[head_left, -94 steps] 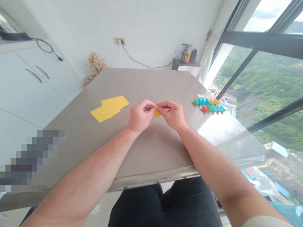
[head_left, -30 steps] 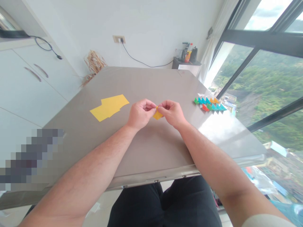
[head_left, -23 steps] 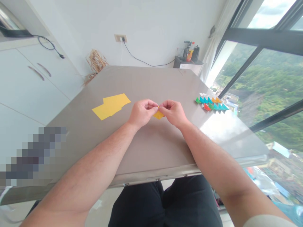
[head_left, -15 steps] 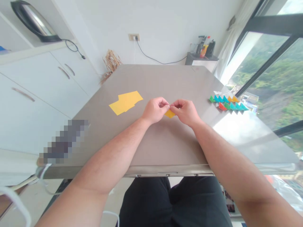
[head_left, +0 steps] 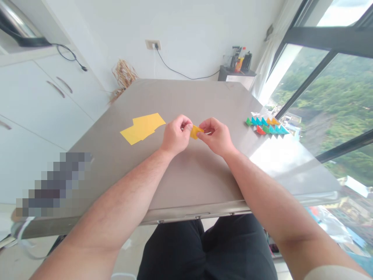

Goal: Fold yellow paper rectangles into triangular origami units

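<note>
A: Where is the small folded yellow paper piece (head_left: 194, 132)?

B: Between the person's left hand (head_left: 177, 134) and right hand (head_left: 217, 136), over the smooth grey-brown surface (head_left: 189, 179). Each grip pinches it, thumb against fingers, at opposite ends.

A: How should it handle?

B: Probably very light, springy along its creases, easily crumpled or torn; the layered, folded edges seem the firmest hold.

A: And around it?

B: Flat yellow paper sheets (head_left: 142, 128) overlap leftward; rightward, sharp-pointed multicoloured paper boats (head_left: 265, 129) stand in two rows.
</note>
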`<state>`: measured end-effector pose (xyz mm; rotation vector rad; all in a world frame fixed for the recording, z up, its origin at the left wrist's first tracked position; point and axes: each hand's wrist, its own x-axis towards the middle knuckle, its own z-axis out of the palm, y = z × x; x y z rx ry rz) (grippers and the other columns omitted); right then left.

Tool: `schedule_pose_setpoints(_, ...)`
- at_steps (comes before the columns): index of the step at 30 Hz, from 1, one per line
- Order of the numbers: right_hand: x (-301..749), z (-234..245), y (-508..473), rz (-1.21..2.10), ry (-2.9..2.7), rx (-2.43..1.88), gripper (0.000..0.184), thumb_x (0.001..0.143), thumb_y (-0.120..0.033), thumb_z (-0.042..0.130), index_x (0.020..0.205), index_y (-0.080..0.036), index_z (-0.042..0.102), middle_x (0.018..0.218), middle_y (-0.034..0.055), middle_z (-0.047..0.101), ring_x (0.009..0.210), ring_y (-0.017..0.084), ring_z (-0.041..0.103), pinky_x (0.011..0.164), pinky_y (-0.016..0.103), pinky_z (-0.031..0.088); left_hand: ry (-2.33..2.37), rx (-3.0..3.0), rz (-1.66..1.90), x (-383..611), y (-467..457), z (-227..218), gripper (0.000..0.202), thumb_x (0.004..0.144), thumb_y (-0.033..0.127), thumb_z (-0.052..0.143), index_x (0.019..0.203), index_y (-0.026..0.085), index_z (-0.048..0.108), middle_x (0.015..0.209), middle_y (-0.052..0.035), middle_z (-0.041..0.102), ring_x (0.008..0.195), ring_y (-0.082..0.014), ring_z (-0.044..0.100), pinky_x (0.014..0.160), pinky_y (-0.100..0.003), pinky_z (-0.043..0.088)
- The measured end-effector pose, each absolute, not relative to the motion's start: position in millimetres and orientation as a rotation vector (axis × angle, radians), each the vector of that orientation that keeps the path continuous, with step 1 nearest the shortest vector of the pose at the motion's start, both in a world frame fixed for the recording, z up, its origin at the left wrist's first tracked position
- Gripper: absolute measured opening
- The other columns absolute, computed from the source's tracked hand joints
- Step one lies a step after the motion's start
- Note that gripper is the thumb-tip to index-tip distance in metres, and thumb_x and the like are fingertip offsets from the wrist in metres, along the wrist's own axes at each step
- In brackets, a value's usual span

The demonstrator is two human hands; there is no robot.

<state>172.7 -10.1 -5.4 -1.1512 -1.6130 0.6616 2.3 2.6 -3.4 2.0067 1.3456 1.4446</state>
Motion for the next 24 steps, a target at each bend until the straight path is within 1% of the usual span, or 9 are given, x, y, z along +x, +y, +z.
schedule_pose_setpoints(3,170.6,-4.3,-12.3,0.696,-1.616,-1.171,0.021,0.074,-0.037,0.077,0.085,-0.022,0.067,0.087,0.0012,0.073,0.078,0.017,0.065,0.072,0.031,0.051,1.319,2.018,1.469,3.9,0.8,-4.5,0.006,0.085,0.026,0.056,0.082,0.021,0.057,0.075,0.0015,0.067,0.066,-0.0136,0.058,0.063,-0.027,0.046)
schedule_pose_setpoints(5,169.3,-3.8,-13.2,0.723,-1.621,-1.193,0.024,0.078,-0.044,0.075,0.08,-0.021,0.067,0.08,0.001,0.071,0.073,0.016,0.062,0.068,0.03,0.048,1.278,2.016,1.473,5.7,-0.9,-5.4,0.008,0.087,0.029,0.057,0.083,0.021,0.057,0.076,0.001,0.067,0.068,-0.0139,0.059,0.064,-0.026,0.046)
schedule_pose_setpoints(7,168.2,-3.8,-13.5,0.728,-1.613,-1.205,0.029,0.079,-0.048,0.073,0.074,-0.02,0.064,0.073,0.0002,0.067,0.069,0.015,0.058,0.065,0.029,0.045,1.234,2.007,1.473,7.5,-2.6,-5.8,0.01,0.088,0.031,0.057,0.084,0.021,0.057,0.079,0.0002,0.068,0.069,-0.0139,0.061,0.063,-0.025,0.046)
schedule_pose_setpoints(9,167.2,-3.8,-13.4,0.72,-1.592,-1.194,0.03,0.079,-0.046,0.072,0.07,-0.02,0.061,0.07,-0.0008,0.064,0.066,0.014,0.055,0.063,0.028,0.043,1.22,1.999,1.469,8.7,-3.9,-5.8,0.012,0.088,0.032,0.058,0.084,0.021,0.056,0.079,0.0,0.067,0.067,-0.0133,0.06,0.062,-0.025,0.046)
schedule_pose_setpoints(12,166.1,-2.7,-14.2,0.721,-1.554,-1.152,0.026,0.079,-0.041,0.071,0.07,-0.02,0.06,0.068,-0.0016,0.061,0.065,0.013,0.052,0.061,0.028,0.04,1.232,1.983,1.478,9.3,-4.6,-5.7,0.013,0.089,0.032,0.059,0.084,0.021,0.056,0.077,0.0003,0.066,0.064,-0.0126,0.057,0.061,-0.025,0.045)
schedule_pose_setpoints(18,167.0,1.0,-16.0,0.747,-1.542,-1.221,0.019,0.076,-0.034,0.067,0.067,-0.02,0.058,0.062,-0.0035,0.053,0.058,0.01,0.044,0.054,0.027,0.033,1.214,1.908,1.414,9.0,-0.8,-8.3,0.015,0.088,0.034,0.059,0.082,0.02,0.058,0.075,0.0003,0.064,0.065,-0.0131,0.055,0.062,-0.027,0.044)
schedule_pose_setpoints(20,168.9,1.7,-15.3,0.744,-1.561,-1.256,0.017,0.075,-0.032,0.066,0.066,-0.02,0.058,0.06,-0.0038,0.051,0.057,0.01,0.043,0.053,0.026,0.032,1.196,1.872,1.352,8.6,1.4,-9.1,0.014,0.086,0.033,0.06,0.081,0.02,0.058,0.074,0.0001,0.063,0.067,-0.0135,0.056,0.063,-0.027,0.044)
schedule_pose_setpoints(24,174.0,3.1,-13.3,0.767,-1.627,-1.295,0.016,0.074,-0.034,0.065,0.067,-0.019,0.062,0.061,-0.0031,0.053,0.058,0.011,0.043,0.053,0.026,0.032,1.131,1.76,1.222,6.3,5.0,-8.4,0.009,0.082,0.028,0.061,0.077,0.02,0.059,0.073,-0.0002,0.062,0.069,-0.0145,0.059,0.066,-0.029,0.047)
